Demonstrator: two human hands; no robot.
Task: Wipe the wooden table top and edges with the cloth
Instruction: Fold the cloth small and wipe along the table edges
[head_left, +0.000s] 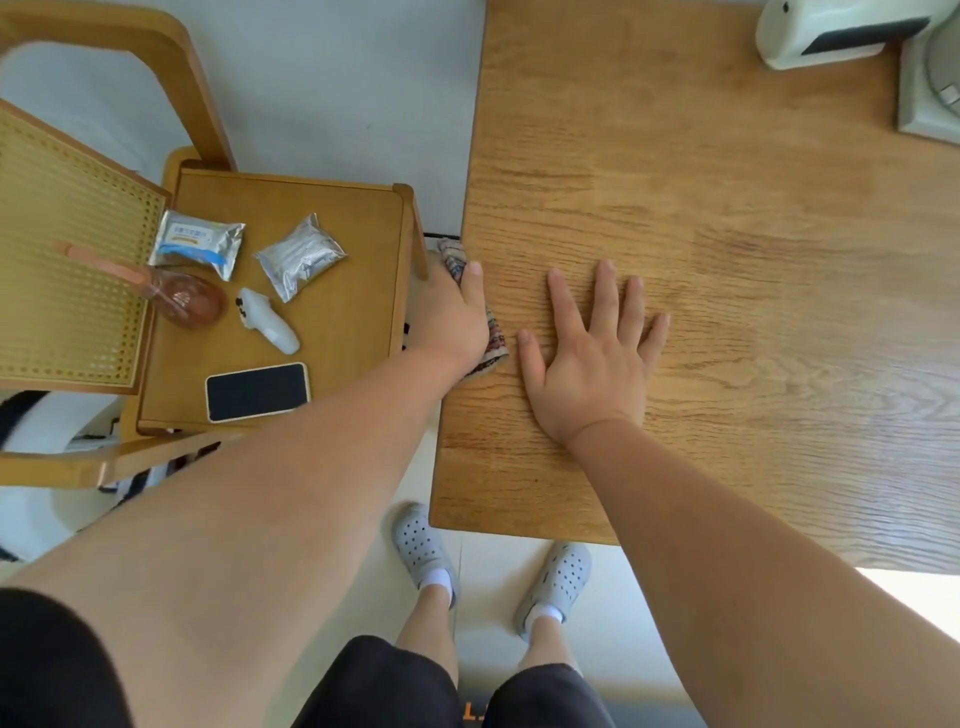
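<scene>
At the table's left edge, your left hand (457, 319) grips the cloth (496, 349) against that edge, and the cloth's length runs along it. Just to the right, your right hand (592, 358) lies flat on the wooden table (727, 208), fingers spread.

Cloth (493, 340) is mostly under the left hand (452, 317). We only see a strip by the wrist and a tip past the thumb. The left fingers drop over the table's (727, 208) left edge, out of sight. The table runs off frame to the right and far side. White device (821, 36) at far right is clipped by the top edge, and the grey base (930, 88) beside it by the right edge. We can't identify either. Chair (78, 260) is cut off at left. Packet (197, 244) print is too small to read. Pink-handled item (182, 299) beside it is blurred.
</scene>
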